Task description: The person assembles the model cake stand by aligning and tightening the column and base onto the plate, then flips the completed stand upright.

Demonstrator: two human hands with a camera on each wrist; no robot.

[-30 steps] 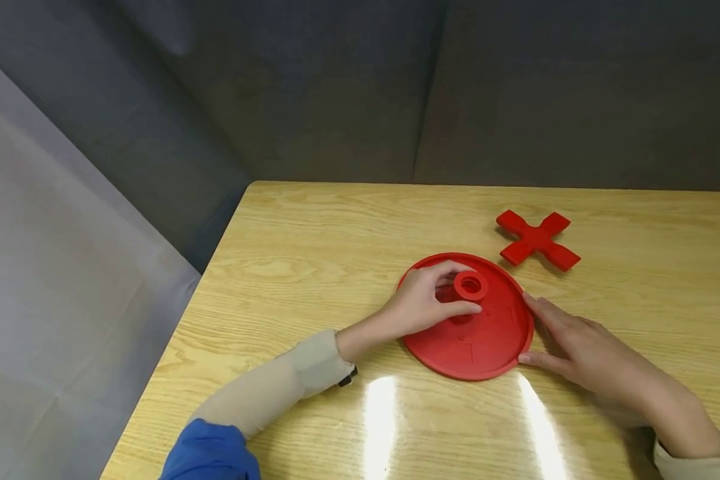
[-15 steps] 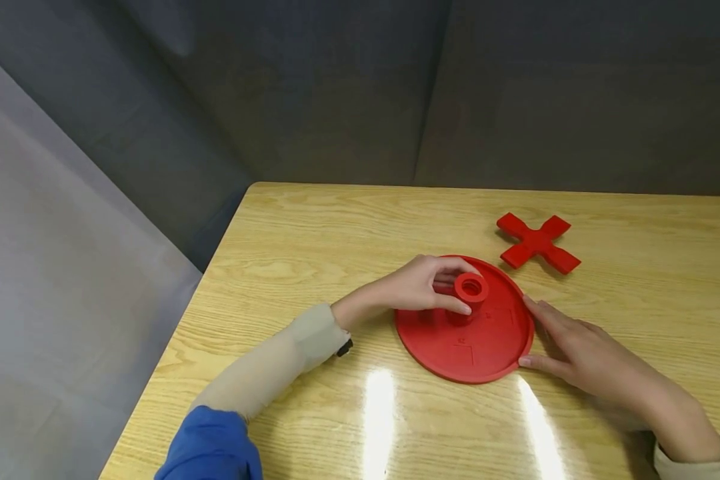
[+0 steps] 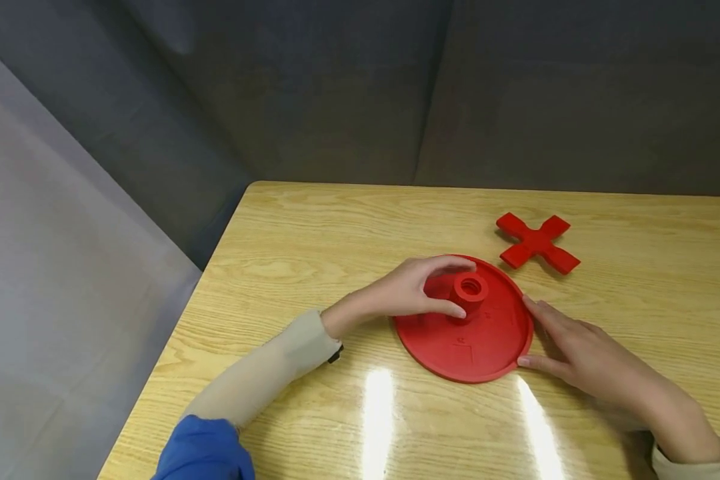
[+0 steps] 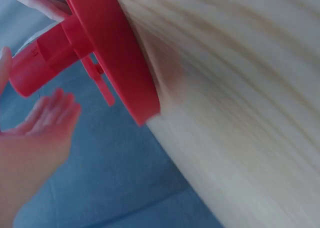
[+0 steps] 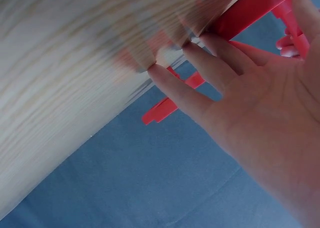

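A round red disc (image 3: 435, 350) with a raised rim lies flat on the table. From its middle rises a short hollow red post (image 3: 468, 297), threaded inside its top opening. My left hand (image 3: 405, 290) is spread around the post's left side, thumb in front and fingers behind. In the left wrist view a gap shows between those fingers (image 4: 50, 113) and the post (image 4: 47, 58). On the disc's right edge rest the thumb and fingers of my right hand (image 3: 582, 350). The right wrist view shows its fingers extended, with fingertips (image 5: 152, 70) down at the wooden surface.
A red cross-shaped piece (image 3: 537, 242) with four flared arms lies behind the disc to the right. The wooden table (image 3: 288, 267) ends at a dark curtain (image 3: 336, 100) at the back. A pale grey sheet (image 3: 54, 267) hangs at the left.
The left hand has loosened from around the post and drawn slightly left, its thumb and fingers wider apart. The right hand, disc and cross piece stay in place.
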